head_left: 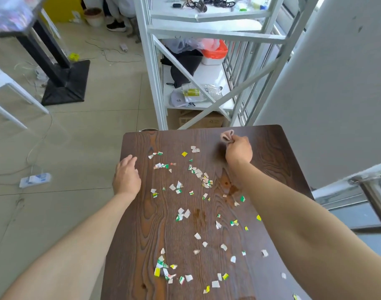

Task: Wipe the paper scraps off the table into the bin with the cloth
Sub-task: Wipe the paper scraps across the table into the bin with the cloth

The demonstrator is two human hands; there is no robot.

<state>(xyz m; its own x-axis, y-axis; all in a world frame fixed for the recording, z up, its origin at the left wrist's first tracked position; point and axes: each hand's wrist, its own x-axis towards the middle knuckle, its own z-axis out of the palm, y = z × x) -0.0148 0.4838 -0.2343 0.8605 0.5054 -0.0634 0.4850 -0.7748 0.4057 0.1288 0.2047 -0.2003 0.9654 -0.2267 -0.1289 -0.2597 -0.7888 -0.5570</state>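
Several small white, green and yellow paper scraps [199, 173] lie scattered over the dark wooden table [271, 152], from the far half to the near edge. My right hand [238, 150] is a fist shut on a small beige cloth [227, 135], which bunches out above the fingers near the table's far right. My left hand [126, 176] rests flat with fingers apart on the table's left edge and holds nothing. A round dark rim [148, 129], perhaps the bin, peeks out just past the table's far left corner.
A white metal shelf rack [155, 68] with bags and boxes stands behind the table. A pale wall [336, 83] and a steel rail [371, 187] close the right side. Left is tiled floor with a power strip [35, 179], cables and a black stand base [66, 83].
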